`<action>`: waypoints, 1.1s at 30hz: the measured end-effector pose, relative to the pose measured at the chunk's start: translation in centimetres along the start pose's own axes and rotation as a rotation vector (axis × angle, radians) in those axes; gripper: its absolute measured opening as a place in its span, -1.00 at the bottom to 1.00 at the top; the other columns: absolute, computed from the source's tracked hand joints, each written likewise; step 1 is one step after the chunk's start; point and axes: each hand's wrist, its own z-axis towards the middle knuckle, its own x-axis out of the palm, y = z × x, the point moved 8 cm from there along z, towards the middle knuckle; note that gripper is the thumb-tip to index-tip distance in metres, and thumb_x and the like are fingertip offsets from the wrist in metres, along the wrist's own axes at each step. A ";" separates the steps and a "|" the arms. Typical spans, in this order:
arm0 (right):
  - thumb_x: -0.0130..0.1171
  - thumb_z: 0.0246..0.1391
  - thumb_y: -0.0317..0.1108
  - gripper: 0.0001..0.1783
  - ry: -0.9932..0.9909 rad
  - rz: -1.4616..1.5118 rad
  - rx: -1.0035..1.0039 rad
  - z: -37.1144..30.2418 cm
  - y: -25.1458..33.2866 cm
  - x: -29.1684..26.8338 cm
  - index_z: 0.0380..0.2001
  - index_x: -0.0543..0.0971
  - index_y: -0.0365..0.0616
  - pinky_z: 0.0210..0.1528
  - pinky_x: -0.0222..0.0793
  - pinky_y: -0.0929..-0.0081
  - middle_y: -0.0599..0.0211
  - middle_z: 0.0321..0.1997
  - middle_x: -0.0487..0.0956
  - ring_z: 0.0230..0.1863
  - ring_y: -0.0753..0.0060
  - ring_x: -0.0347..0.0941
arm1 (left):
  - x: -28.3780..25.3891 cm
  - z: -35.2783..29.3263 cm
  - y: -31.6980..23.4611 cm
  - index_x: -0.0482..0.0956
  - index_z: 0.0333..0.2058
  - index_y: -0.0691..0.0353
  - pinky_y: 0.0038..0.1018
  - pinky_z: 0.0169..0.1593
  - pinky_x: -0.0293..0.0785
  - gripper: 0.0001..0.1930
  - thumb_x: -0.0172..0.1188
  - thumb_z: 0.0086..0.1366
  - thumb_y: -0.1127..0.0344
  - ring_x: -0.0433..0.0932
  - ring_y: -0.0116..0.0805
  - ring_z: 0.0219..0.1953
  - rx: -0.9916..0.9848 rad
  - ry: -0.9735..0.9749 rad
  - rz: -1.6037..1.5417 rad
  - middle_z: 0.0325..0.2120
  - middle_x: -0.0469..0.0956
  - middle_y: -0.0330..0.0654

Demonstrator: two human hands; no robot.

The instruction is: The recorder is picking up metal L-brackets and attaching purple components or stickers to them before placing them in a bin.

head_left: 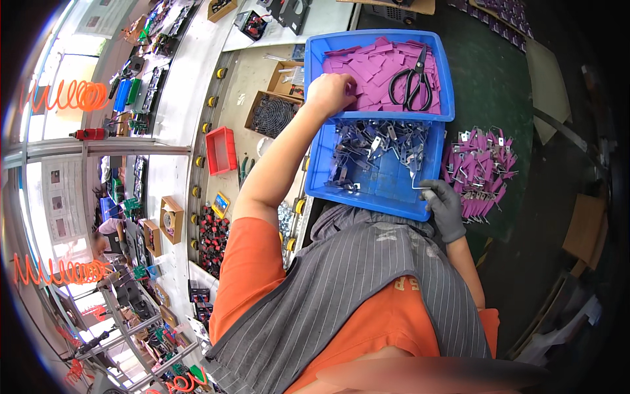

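Observation:
My bare left hand is at the left side of the far blue bin, fingers curled down at the purple strips. Whatever its fingertips pinch is hidden. Black-handled scissors lie on the strips, blades pointing away. In my right hand, wearing a grey glove, a small bent metal bracket is pinched over the right front of the near blue bin. Loose metal brackets lie inside that bin, mostly toward its far and left sides.
Right of the bins, a pile of metal brackets with purple strips on them lies on a dark green surface. To the left stand a red tray, a box of coiled black chain-like parts and a roller-edged workbench. Cardboard stands far right.

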 end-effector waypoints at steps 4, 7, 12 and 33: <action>0.02 0.10 -0.44 -0.80 -0.015 -0.024 0.025 -0.2 0.1 -0.1 -0.20 0.51 -0.22 -0.44 0.33 0.76 0.42 -0.37 0.51 -0.37 0.68 0.43 | 0.4 -0.2 0.5 0.62 -0.29 0.06 -0.32 -0.19 0.48 -0.73 0.23 -0.01 0.16 0.57 -0.14 -0.28 -0.023 -0.044 0.042 -0.36 0.61 -0.16; 0.00 0.10 -0.44 -0.78 0.006 0.006 0.075 -0.3 0.2 -0.2 -0.18 0.51 -0.22 -0.41 0.35 0.75 0.40 -0.33 0.52 -0.34 0.67 0.44 | -1.2 -0.8 0.1 0.64 -0.32 0.11 -0.38 -0.26 0.49 -0.78 0.24 0.04 0.21 0.60 -0.22 -0.39 -0.028 -0.217 0.030 -0.45 0.62 -0.13; -0.02 0.14 -0.40 -0.74 -0.029 0.108 0.021 -1.1 3.0 -0.7 -0.12 0.50 -0.25 -0.35 0.37 0.75 0.38 -0.28 0.56 -0.33 0.64 0.47 | -2.6 -5.9 -4.5 0.64 -0.42 0.26 -0.54 -0.44 0.42 -0.85 0.32 0.02 0.34 0.52 -0.49 -0.55 0.015 -0.281 -0.656 -0.56 0.60 -0.18; -0.04 0.09 -0.54 -0.75 0.103 0.078 -0.336 -5.1 13.1 1.4 -0.16 0.49 -0.34 -0.36 0.40 0.74 0.29 -0.33 0.58 -0.42 0.66 0.48 | 1.1 -12.5 -13.2 0.58 -0.35 0.16 -0.64 -0.49 0.36 -0.77 0.36 -0.05 0.41 0.44 -0.56 -0.58 0.263 -0.092 -0.608 -0.48 0.55 -0.26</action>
